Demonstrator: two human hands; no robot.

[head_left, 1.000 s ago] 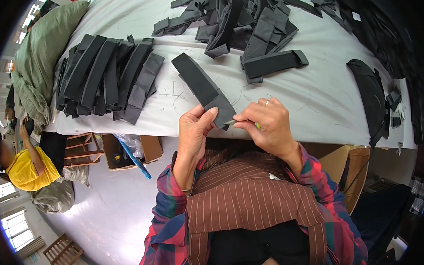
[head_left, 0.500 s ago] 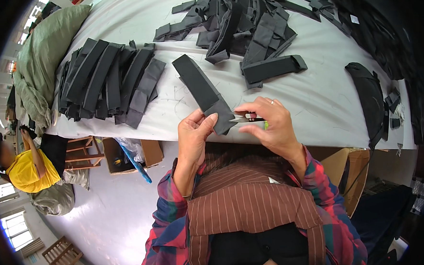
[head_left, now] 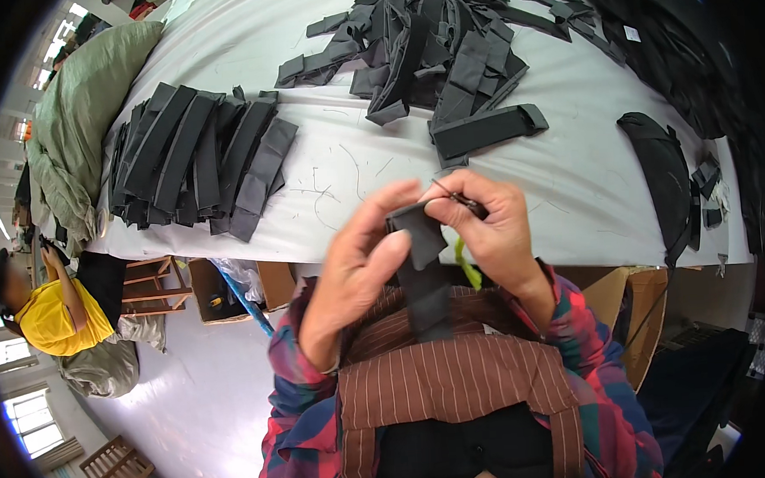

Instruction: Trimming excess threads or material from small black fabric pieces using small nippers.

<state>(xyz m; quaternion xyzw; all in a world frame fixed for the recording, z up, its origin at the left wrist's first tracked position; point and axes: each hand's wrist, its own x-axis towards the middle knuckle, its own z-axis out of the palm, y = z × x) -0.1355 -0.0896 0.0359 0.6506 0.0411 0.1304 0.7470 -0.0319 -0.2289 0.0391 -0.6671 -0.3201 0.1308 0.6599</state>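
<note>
A dark grey fabric strip (head_left: pixel 423 276) hangs down from table height in front of my apron, its upper end folded over. My right hand (head_left: pixel 485 221) pinches that upper end between thumb and finger. Small thread snips (head_left: pixel 463 202) with dark blades are tucked in the same hand, and a bright yellow-green tie (head_left: pixel 469 267) dangles below it. My left hand (head_left: pixel 350 271) is beside the strip's left edge, thumb and fingers apart, slightly blurred. Its thumb is close to the strip; whether it touches cannot be made out.
A row of similar strips (head_left: pixel 197 158) lies left on the white-covered table (head_left: pixel 325 138). Farther back is a loose heap of strips (head_left: pixel 442 54). Black fabric pieces (head_left: pixel 659 159) lie at right. Cardboard boxes (head_left: pixel 276 279) stand below the edge. A person in yellow (head_left: pixel 62 312) is at far left.
The strip was lying out over the table edge in my left hand with the snips' blades at its end; now it hangs toward me from my right hand. My left fingers have spread.
</note>
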